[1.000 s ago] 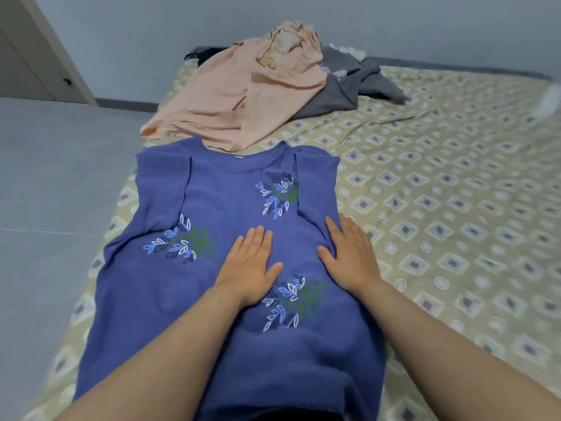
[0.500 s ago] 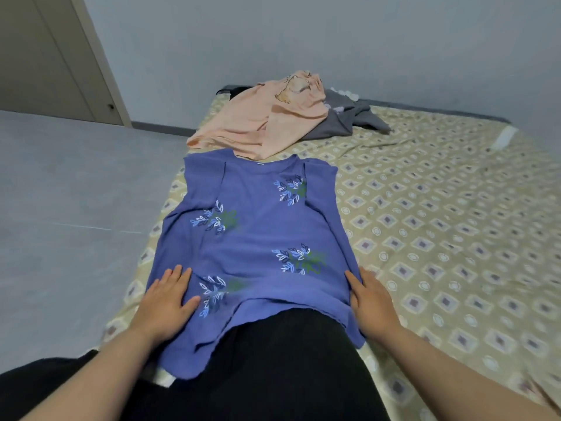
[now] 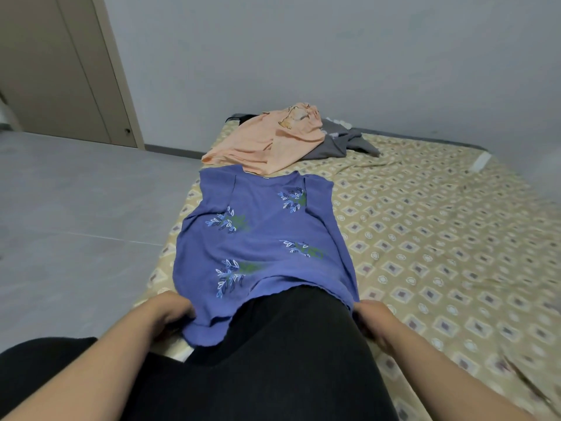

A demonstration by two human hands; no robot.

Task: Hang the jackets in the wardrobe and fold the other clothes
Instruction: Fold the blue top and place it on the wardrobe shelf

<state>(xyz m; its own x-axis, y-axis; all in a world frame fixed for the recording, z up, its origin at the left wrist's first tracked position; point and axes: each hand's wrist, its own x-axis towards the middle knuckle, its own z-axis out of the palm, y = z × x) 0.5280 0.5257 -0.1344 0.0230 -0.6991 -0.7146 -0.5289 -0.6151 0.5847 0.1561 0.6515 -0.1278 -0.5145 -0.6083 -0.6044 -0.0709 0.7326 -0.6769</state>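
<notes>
Blue embroidered top [image 3: 261,238] lies flat on the bed [image 3: 440,253], hem toward the person. Left hand [image 3: 170,311] and right hand [image 3: 375,320] each have their grip closed on a hem corner, probably to fold the hem up toward the collar. A black-clad leg [image 3: 288,344] overlaps the hem's middle and may snag the fold. A peach garment [image 3: 267,144] touches the top's collar end, with a grey garment [image 3: 337,147] partly beneath it.

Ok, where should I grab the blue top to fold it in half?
By its two hem corners, from the near end: the blue top lies spread with its hem toward you and neckline away. Your left hand and right hand grip there.
</notes>
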